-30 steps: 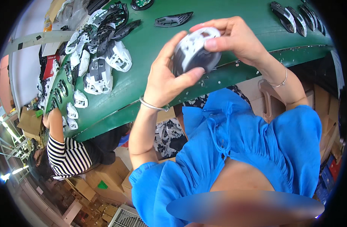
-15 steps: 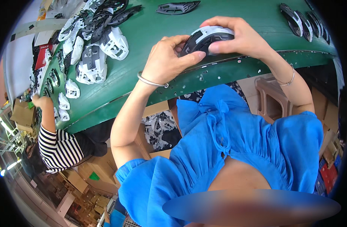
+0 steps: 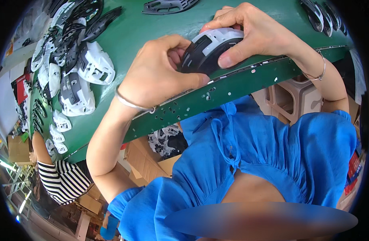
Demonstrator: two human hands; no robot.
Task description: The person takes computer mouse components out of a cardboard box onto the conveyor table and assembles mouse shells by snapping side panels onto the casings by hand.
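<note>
Between both hands, over the front edge of the green work table [image 3: 124,92], a curved black-and-white moulded plastic shell [image 3: 205,47] is held up on a tilt. My left hand [image 3: 162,66] grips its left end, thumb low along the near side and fingers curled behind. On the right end my right hand [image 3: 254,36] is closed, its thumb pressing the black face and its fingers over the white upper rim. The fingers hide part of the shell's far side. Beyond it lies a separate black plastic piece [image 3: 170,6].
A heap of white shells [image 3: 97,64] and black parts covers the table's left side, with small white pieces [image 3: 60,120] nearer. Several shells [image 3: 313,17] line up at far right. A person in a striped sleeve [image 3: 64,180] works at left. Below are a stool [image 3: 289,105] and a carton [image 3: 142,158].
The view has shifted, so the table and parts sit differently in it. Both hands still grip the shell, now with more of its black face turned toward me.
</note>
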